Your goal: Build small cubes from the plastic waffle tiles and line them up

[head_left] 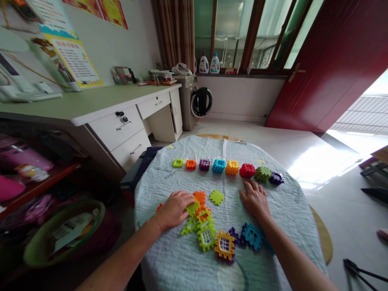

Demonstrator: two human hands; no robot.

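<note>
My left hand (176,209) is over a loose heap of toothed plastic building tiles, its fingers closed on the edge of a yellow-green tile (193,207). Orange tiles (199,197) and a lime window tile (206,236) lie beside and below it. A single lime tile (216,197) rests flat to the right of the heap. My right hand (256,199) lies palm down on the cloth with fingers spread, holding nothing. Just beyond its fingertips are a red stack (247,170) and a green stack (263,173) of tiles. Part of a blue tile (252,236) sits near my right forearm.
Sorted stacks, including a cyan one (218,165) and a dark purple one (277,178), form a row across the round table's cloth (169,173). A yellow window tile (224,245) lies near me. A desk (115,101) and basket (33,254) stand left.
</note>
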